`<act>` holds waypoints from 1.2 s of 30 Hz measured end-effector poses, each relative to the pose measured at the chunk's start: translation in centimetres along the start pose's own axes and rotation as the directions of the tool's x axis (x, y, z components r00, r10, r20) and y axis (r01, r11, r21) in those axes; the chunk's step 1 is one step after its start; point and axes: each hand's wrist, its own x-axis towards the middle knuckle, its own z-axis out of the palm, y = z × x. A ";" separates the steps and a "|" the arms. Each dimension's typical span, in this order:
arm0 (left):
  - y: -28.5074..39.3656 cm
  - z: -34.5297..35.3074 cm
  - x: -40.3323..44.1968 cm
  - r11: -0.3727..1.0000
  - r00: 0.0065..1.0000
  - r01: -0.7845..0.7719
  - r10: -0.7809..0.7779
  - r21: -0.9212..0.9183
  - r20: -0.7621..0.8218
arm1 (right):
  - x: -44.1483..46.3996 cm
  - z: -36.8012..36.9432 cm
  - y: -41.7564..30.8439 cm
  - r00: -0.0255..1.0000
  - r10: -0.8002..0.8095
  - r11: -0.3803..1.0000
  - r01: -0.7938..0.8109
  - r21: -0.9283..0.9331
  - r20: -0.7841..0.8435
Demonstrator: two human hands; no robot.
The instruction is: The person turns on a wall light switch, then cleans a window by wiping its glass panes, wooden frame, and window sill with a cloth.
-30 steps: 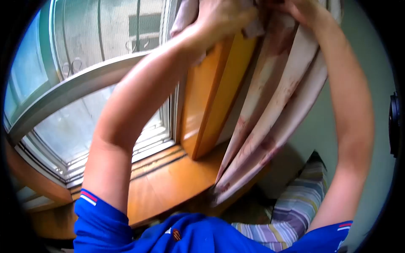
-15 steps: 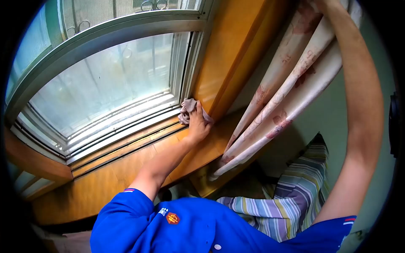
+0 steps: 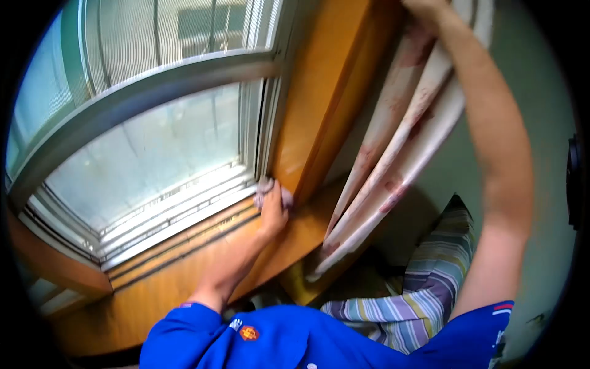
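Note:
My left hand (image 3: 274, 210) is closed on a crumpled greyish-pink cloth (image 3: 287, 198) and presses it into the corner where the wooden sill (image 3: 178, 280) meets the upright wooden window casing (image 3: 319, 86). Part of the cloth is hidden under my fingers. Raised at the top edge of the view, my right hand (image 3: 428, 11) is closed on the upper part of a pale curtain (image 3: 384, 166) with reddish flower prints. The fingertips there are partly cut off and blurred. Below that hand, the curtain hangs in long slanting folds.
A metal-framed sliding window (image 3: 153, 160) stands at the left, its tracks running along the sill. Striped fabric (image 3: 430, 277) lies low on the right, beside a green wall (image 3: 547, 246). A slatted wooden piece (image 3: 58, 261) borders the sill's left end.
My view has shifted, so the window and sill appear lower. My left hand stays at the sill corner with the cloth. My right hand still holds the curtain and shows more fully.

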 end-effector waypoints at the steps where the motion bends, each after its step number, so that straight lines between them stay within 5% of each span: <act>1: -0.7 0.2 -0.2 1.000 1.000 0.009 -0.009 -0.019 -0.014 | 0.2 -0.1 0.6 0.997 -0.067 0.998 0.066 -0.018 -0.036; 2: -0.2 0.0 0.4 0.999 0.996 0.010 -0.014 -0.034 -0.094 | -1.3 -0.6 -0.4 0.995 -0.076 0.994 0.070 -0.086 -0.068; 3: 1.9 -2.2 1.9 0.905 0.968 0.249 -0.246 -0.344 0.054 | -0.9 -0.4 0.2 0.988 -0.092 0.992 0.079 -0.102 -0.127; 4: 4.5 -4.9 3.1 0.666 0.873 0.485 -0.404 -0.567 0.272 | -2.6 -1.6 -1.2 1.000 -0.030 0.996 0.029 -0.083 -0.008; 6: 7.0 -7.2 5.0 0.472 0.911 0.391 -0.319 -0.790 0.261 | -2.0 -0.6 1.2 0.975 -0.182 0.979 0.191 0.064 -0.126; 8: 12.3 -11.1 7.1 0.366 0.952 0.289 -0.210 -0.885 0.224 | -3.0 -0.1 2.5 0.964 -0.178 0.983 0.168 -0.067 -0.195; 11: 21.5 -17.2 11.5 0.375 0.989 -0.137 0.099 -0.917 -0.107 | -6.5 0.7 2.7 0.994 0.095 0.959 -0.078 0.273 -0.048; 13: 24.6 -18.7 14.8 0.468 0.874 -0.477 0.337 -0.744 -0.349 | -7.3 0.3 2.3 0.988 0.149 0.937 -0.132 0.324 -0.029; 17: 32.5 -21.4 20.4 0.563 0.735 -0.677 0.541 -0.474 -0.408 | -6.5 -0.8 3.4 0.979 0.203 0.883 -0.177 0.436 -0.015; 19: 35.0 -21.9 23.6 0.515 0.420 -0.806 0.845 0.292 -0.333 | -6.2 -1.6 3.9 0.975 0.220 0.840 -0.184 0.510 -0.012; 20: 35.9 -22.0 24.6 0.507 0.411 -0.808 0.850 0.301 -0.328 | -6.2 -2.0 4.1 0.976 0.216 0.838 -0.175 0.517 -0.019; 22: 38.2 -22.2 26.6 0.331 0.332 -0.675 0.934 0.659 -0.129 | -5.9 -2.8 4.8 0.975 0.212 0.784 -0.131 0.607 -0.064; 23: 39.4 -22.4 27.5 0.346 0.420 -0.645 0.905 0.681 -0.062 | -6.0 -3.2 5.3 0.976 0.205 0.779 -0.114 0.616 -0.078; 27: 45.4 -24.7 33.8 0.191 0.363 -0.503 0.932 0.843 0.005 | -6.4 -4.6 7.1 0.983 0.175 0.786 -0.103 0.609 -0.060; 29: 48.6 -26.3 37.8 0.031 0.121 -0.373 0.993 0.927 0.016 | -6.6 -4.7 7.9 0.984 0.169 0.786 -0.107 0.609 -0.045; 31: 53.3 -28.1 38.4 0.021 0.346 -0.288 0.934 0.957 0.084 | -6.3 -4.2 9.3 0.986 0.166 0.767 -0.116 0.630 -0.020; 36: 58.9 -29.4 43.5 -0.216 0.344 -0.089 0.910 0.972 0.233 | -5.6 -3.9 11.2 0.981 0.182 0.741 -0.178 0.648 0.061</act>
